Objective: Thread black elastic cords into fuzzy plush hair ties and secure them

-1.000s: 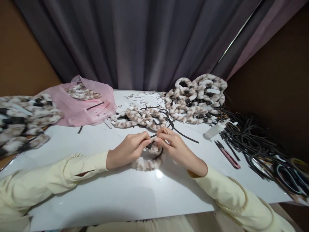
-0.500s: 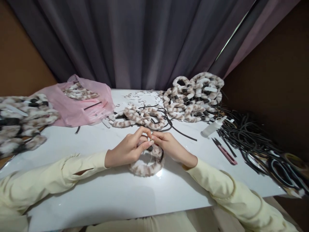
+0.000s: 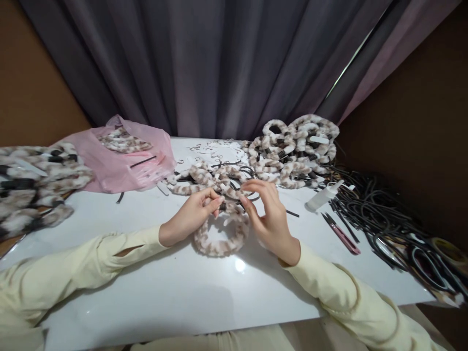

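Note:
A fluffy white and brown ring point(image 3: 220, 246) hangs or rests over the white table, in front of my body. My left hand point(image 3: 195, 212) pinches its upper left part, beside a small black piece point(image 3: 223, 206). At the ring's upper right is my right hand point(image 3: 268, 214), its thumb and forefinger apart and curved. No object shows between those fingers. Just behind my hands lie more fluffy rings point(image 3: 190, 180) and black cords point(image 3: 252, 170).
A pink plastic bag point(image 3: 109, 170) stands at the back left, beside a fluffy pile point(image 3: 69, 180). On the right are more rings point(image 3: 310, 131), a small bottle point(image 3: 323, 196), pink-handled snips point(image 3: 343, 236) and tangled black cords point(image 3: 380, 204). The table point(image 3: 175, 302) ends near my lap.
My right hand has moved right, away from my left hand, and its fingers have opened. The ring has shifted slightly up and now shows more fully.

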Available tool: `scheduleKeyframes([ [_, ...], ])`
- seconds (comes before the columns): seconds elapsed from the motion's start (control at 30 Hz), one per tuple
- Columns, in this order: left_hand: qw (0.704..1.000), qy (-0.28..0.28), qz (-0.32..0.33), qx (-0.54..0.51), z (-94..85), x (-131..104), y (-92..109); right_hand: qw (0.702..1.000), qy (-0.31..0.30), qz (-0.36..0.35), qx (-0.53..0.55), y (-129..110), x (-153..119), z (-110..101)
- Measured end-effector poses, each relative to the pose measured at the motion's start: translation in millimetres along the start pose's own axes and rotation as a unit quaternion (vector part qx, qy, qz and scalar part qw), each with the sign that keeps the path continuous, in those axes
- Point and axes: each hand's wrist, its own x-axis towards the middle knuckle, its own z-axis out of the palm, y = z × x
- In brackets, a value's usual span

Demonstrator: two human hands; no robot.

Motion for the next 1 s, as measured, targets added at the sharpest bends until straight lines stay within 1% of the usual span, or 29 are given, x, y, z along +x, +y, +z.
scheduleKeyframes([
  [0.03, 0.999, 0.007, -0.034, -0.039, -0.4, 2.5, -1.0, 0.999, -0.008, -0.042, -0.016, -4.6, -2.5, -1.6],
  [0.1, 0.986, 0.010, -0.103, -0.130, -1.3, 7.6, -4.0, 0.992, -0.060, -0.101, -0.045, -11.5, -8.2, -1.5],
  [0.17, 0.961, 0.001, -0.167, -0.223, -2.3, 11.6, -7.1, 0.982, -0.116, -0.117, -0.095, -14.4, -13.1, 3.0],
  [0.23, 0.933, -0.018, -0.205, -0.295, -3.4, 13.7, -8.7, 0.971, -0.151, -0.094, -0.158, -13.8, -15.4, 9.4],
  [0.27, 0.924, -0.029, -0.212, -0.318, -3.9, 13.9, -8.8, 0.968, -0.166, -0.074, -0.175, -12.9, -15.5, 12.4],
  [0.3, 0.919, -0.040, -0.212, -0.331, -4.3, 13.5, -8.5, 0.967, -0.182, -0.049, -0.171, -11.7, -15.0, 15.0],
  [0.33, 0.918, -0.047, -0.207, -0.335, -4.5, 12.6, -8.0, 0.969, -0.200, -0.019, -0.145, -10.6, -14.0, 17.0],
  [0.4, 0.930, -0.045, -0.187, -0.315, -3.9, 9.8, -6.9, 0.969, -0.235, 0.063, -0.038, -8.6, -11.3, 19.5],
  [0.43, 0.941, -0.034, -0.171, -0.289, -3.1, 8.1, -6.6, 0.962, -0.247, 0.113, 0.026, -7.8, -10.0, 20.0],
  [0.5, 0.969, -0.005, -0.124, -0.213, -0.9, 4.7, -6.3, 0.933, -0.264, 0.205, 0.134, -6.7, -8.1, 20.1],
  [0.53, 0.982, 0.008, -0.093, -0.165, 0.3, 3.2, -6.3, 0.920, -0.267, 0.236, 0.165, -6.5, -7.6, 19.8],
  [0.57, 0.992, 0.018, -0.056, -0.114, 1.4, 1.7, -6.5, 0.912, -0.268, 0.252, 0.180, -6.5, -7.4, 19.3],
  [0.6, 0.998, 0.028, -0.017, -0.062, 2.3, 0.3, -6.8, 0.912, -0.269, 0.253, 0.179, -6.9, -7.5, 18.8],
  [0.67, 0.996, 0.048, 0.061, 0.038, 3.5, -2.1, -8.1, 0.923, -0.271, 0.227, 0.150, -8.3, -8.3, 17.7],
  [0.73, 0.982, 0.067, 0.127, 0.126, 4.1, -3.9, -10.5, 0.940, -0.269, 0.179, 0.108, -10.4, -9.9, 16.9],
  [0.8, 0.962, 0.075, 0.181, 0.190, 4.5, -4.7, -13.9, 0.955, -0.262, 0.124, 0.059, -12.4, -12.2, 16.4],
  [0.87, 0.945, 0.081, 0.221, 0.228, 5.4, -4.4, -17.9, 0.966, -0.248, 0.069, -0.009, -13.6, -15.0, 16.0],
  [0.9, 0.939, 0.082, 0.234, 0.238, 6.0, -4.0, -19.8, 0.967, -0.248, 0.042, -0.045, -13.8, -16.5, 15.7],
  [1.0, 0.933, 0.066, 0.248, 0.254, 8.1, -2.8, -23.9, 0.952, -0.271, -0.035, -0.140, -13.6, -20.9, 14.8],
])
